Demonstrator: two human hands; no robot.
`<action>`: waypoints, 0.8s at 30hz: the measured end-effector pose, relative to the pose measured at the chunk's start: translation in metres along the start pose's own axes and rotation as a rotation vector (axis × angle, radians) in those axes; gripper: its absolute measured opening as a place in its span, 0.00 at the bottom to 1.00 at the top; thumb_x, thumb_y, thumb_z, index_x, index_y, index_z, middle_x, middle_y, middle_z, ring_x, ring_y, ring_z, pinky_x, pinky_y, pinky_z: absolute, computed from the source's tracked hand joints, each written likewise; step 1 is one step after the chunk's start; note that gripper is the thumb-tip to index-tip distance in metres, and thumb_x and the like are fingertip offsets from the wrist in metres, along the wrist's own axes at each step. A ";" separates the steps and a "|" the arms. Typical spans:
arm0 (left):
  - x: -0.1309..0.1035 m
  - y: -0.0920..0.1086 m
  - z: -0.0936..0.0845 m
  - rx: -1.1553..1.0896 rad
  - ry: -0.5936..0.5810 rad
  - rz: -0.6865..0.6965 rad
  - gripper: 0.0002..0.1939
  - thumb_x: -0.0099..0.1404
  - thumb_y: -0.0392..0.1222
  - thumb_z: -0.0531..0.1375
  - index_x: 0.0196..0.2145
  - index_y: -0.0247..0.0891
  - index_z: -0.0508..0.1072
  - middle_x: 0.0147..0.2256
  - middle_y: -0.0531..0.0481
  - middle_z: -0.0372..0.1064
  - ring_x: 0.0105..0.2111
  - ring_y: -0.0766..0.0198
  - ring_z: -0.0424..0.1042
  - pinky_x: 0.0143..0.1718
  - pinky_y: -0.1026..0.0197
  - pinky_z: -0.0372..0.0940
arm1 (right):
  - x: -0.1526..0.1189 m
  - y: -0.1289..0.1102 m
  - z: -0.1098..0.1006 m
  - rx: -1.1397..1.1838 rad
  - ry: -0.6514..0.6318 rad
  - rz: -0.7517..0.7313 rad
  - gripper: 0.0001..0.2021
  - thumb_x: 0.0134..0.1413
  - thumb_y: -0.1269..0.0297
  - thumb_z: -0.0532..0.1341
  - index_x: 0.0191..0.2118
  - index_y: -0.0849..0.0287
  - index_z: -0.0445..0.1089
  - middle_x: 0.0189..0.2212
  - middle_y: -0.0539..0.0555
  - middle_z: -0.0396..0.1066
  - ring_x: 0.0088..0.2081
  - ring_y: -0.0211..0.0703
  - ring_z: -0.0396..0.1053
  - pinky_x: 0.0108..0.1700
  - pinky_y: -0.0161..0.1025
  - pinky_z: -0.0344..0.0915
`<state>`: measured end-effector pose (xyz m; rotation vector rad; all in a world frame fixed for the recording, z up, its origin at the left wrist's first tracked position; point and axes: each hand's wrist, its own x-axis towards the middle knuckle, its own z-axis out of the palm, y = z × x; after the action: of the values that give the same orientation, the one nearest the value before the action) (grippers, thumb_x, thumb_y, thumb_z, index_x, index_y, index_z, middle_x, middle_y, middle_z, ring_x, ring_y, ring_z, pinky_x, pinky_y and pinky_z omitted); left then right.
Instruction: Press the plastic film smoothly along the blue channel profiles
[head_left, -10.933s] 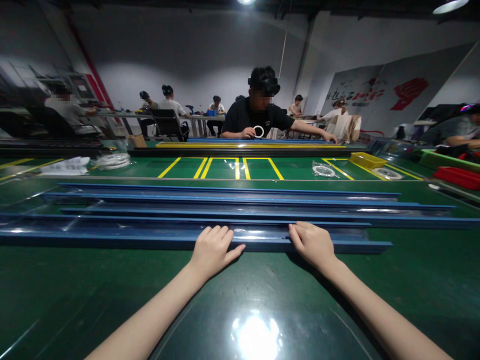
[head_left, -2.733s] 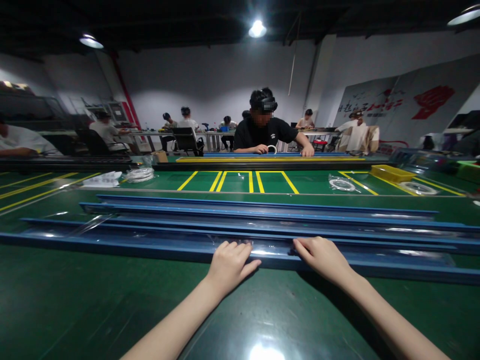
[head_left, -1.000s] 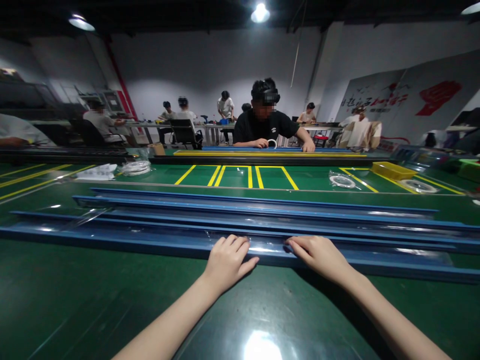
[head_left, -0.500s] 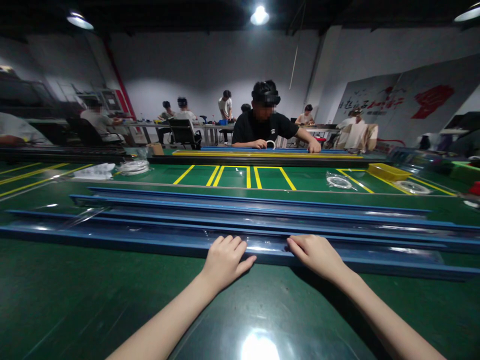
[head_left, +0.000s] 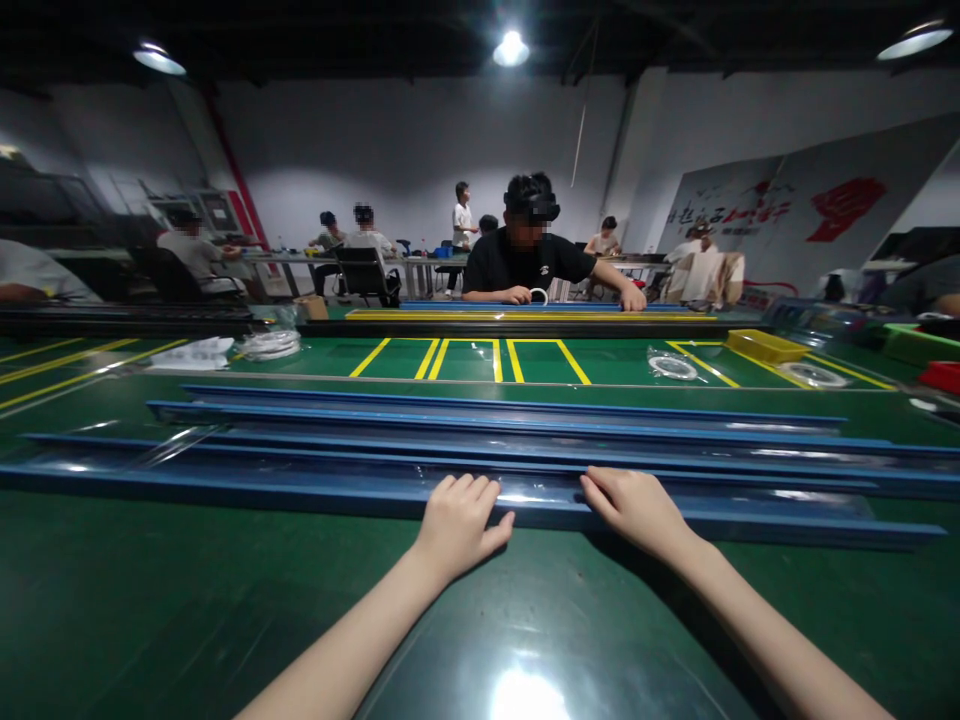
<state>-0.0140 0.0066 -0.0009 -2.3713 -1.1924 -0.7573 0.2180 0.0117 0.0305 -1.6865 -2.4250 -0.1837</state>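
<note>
Several long blue channel strips (head_left: 285,487) with shiny clear plastic in them lie side by side across the green table. My left hand (head_left: 459,525) is on the nearest strip, fingers bent over its front edge, thumb held apart at the near side. To its right, my right hand (head_left: 634,508) grips the same strip, with thumb and forefinger close together and the other fingertips hidden. A short gap of bare strip separates the two hands. Clear film (head_left: 180,445) crosses the strips on the left.
Beyond lie coiled white tubing in bags (head_left: 271,345), a second coil (head_left: 673,366), a yellow tray (head_left: 765,347) and yellow tape lines on the green table (head_left: 480,360). A co-worker in black (head_left: 525,262) leans over yellow and blue strips opposite. Other people sit behind.
The view has shifted slightly. Both hands keep their places on the near strip. A person standing in the background has straightened up and turned.
</note>
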 end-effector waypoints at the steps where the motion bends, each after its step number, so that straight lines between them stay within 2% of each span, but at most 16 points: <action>1: 0.000 0.000 0.000 0.001 0.003 -0.003 0.10 0.56 0.45 0.51 0.29 0.37 0.66 0.25 0.51 0.66 0.27 0.63 0.63 0.27 0.59 0.52 | 0.000 0.000 0.001 -0.007 0.026 0.007 0.18 0.56 0.61 0.42 0.24 0.57 0.64 0.23 0.51 0.69 0.25 0.37 0.65 0.26 0.33 0.46; 7: 0.000 -0.001 -0.001 0.008 0.003 0.013 0.12 0.59 0.47 0.50 0.26 0.37 0.64 0.23 0.51 0.64 0.24 0.64 0.62 0.25 0.60 0.51 | 0.001 -0.007 0.001 -0.055 0.114 0.071 0.20 0.56 0.60 0.42 0.20 0.58 0.64 0.21 0.51 0.69 0.26 0.37 0.65 0.25 0.33 0.45; 13: -0.001 -0.002 -0.003 -0.037 -0.016 -0.004 0.13 0.60 0.50 0.51 0.27 0.37 0.62 0.24 0.52 0.64 0.25 0.65 0.63 0.26 0.61 0.51 | 0.012 -0.040 -0.003 -0.051 0.168 0.062 0.20 0.56 0.61 0.43 0.21 0.58 0.64 0.22 0.51 0.70 0.25 0.36 0.65 0.25 0.34 0.45; 18: -0.001 -0.002 -0.001 -0.063 -0.003 -0.028 0.14 0.59 0.51 0.52 0.27 0.36 0.63 0.24 0.52 0.64 0.26 0.64 0.63 0.26 0.61 0.52 | 0.021 -0.064 0.002 -0.045 0.189 0.066 0.19 0.56 0.62 0.43 0.22 0.58 0.65 0.23 0.52 0.70 0.26 0.35 0.66 0.25 0.35 0.44; 24: -0.001 -0.002 -0.002 -0.070 0.014 -0.030 0.15 0.59 0.51 0.51 0.26 0.36 0.63 0.24 0.52 0.64 0.26 0.64 0.64 0.26 0.62 0.51 | 0.022 -0.068 0.014 -0.042 0.211 0.092 0.20 0.57 0.62 0.43 0.22 0.58 0.66 0.23 0.51 0.70 0.24 0.35 0.65 0.24 0.34 0.44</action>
<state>-0.0168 0.0060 0.0002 -2.4050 -1.2176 -0.8373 0.1457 0.0111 0.0216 -1.6969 -2.2015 -0.3824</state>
